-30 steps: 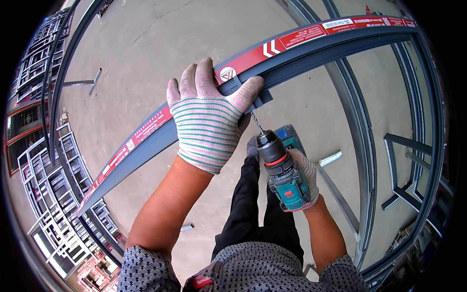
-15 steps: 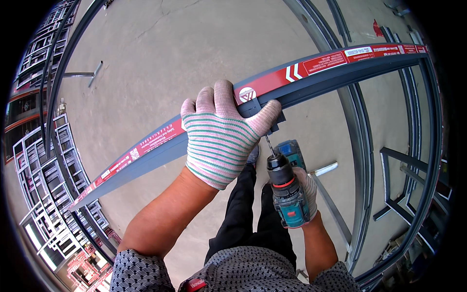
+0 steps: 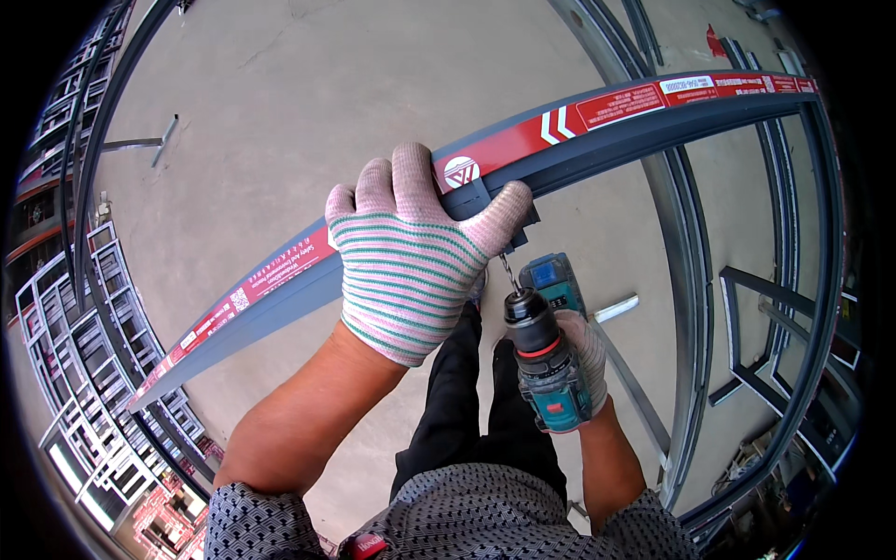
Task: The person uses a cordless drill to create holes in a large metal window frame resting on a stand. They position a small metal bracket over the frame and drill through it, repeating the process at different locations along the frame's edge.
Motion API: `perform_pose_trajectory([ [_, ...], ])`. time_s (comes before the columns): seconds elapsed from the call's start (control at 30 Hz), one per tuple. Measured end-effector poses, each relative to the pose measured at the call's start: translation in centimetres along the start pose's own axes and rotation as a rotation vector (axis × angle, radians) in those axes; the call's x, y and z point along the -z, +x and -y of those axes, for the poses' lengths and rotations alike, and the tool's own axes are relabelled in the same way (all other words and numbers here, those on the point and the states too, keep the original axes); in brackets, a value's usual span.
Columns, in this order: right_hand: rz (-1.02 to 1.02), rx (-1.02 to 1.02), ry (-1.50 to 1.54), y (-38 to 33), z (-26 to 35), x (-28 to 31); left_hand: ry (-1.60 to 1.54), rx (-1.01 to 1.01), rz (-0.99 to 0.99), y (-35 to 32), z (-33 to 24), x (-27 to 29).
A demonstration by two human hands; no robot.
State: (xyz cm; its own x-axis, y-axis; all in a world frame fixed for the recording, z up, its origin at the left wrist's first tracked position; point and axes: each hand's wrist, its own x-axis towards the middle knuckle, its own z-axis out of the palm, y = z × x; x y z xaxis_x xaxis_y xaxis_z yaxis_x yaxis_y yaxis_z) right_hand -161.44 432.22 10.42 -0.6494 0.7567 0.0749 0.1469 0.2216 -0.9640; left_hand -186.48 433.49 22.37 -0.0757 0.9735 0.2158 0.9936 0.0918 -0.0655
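Under my left hand (image 3: 411,266) a long dark grey metal bar (image 3: 597,149) with a red strip along its top is running from lower left to upper right, well above a concrete floor (image 3: 280,103). I am wrapping that gloved hand over the bar, fingers curled over the far edge and thumb stretched along the near side, closed firmly around it. Just below the thumb, my right hand (image 3: 583,350), also gloved, is closing fully around the grip of a teal drill (image 3: 546,359). Its bit (image 3: 509,273) is pointing up at the bar's underside, right beside my thumb tip; I cannot tell whether the bit is touching the metal.

I am judging the main risk to be that closeness: if the bit is skating off the metal, it could be running into the thumb or snagging the knitted glove. The bar is hanging free beyond my grip on both sides, so the push of the drill could be twisting or lifting it out of my hold. More grey frames (image 3: 803,308) are standing to the right of the drill, near enough for a swinging bar end to be striking them.
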Motion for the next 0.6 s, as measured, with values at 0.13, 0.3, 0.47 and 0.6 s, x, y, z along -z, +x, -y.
perform_pose_trajectory([
  [0.13, 0.098, -0.119, 0.072, -0.6, -0.3, 0.5, 0.017, -0.017, -0.027, 0.0, 0.1, -0.3],
  [0.3, 0.16, -0.237, 0.055, -0.4, -0.3, 0.7, 0.024, -0.038, -0.056, 0.0, 0.2, -0.5],
  [0.47, 0.058, 0.008, -0.037, 0.6, 0.4, 0.6, 0.0, -0.022, -0.033, -0.1, 0.2, -0.5],
  [0.6, 0.056, -0.002, -0.073, 0.7, 0.4, 0.5, 0.002, -0.031, -0.062, -0.2, 0.3, -0.9],
])
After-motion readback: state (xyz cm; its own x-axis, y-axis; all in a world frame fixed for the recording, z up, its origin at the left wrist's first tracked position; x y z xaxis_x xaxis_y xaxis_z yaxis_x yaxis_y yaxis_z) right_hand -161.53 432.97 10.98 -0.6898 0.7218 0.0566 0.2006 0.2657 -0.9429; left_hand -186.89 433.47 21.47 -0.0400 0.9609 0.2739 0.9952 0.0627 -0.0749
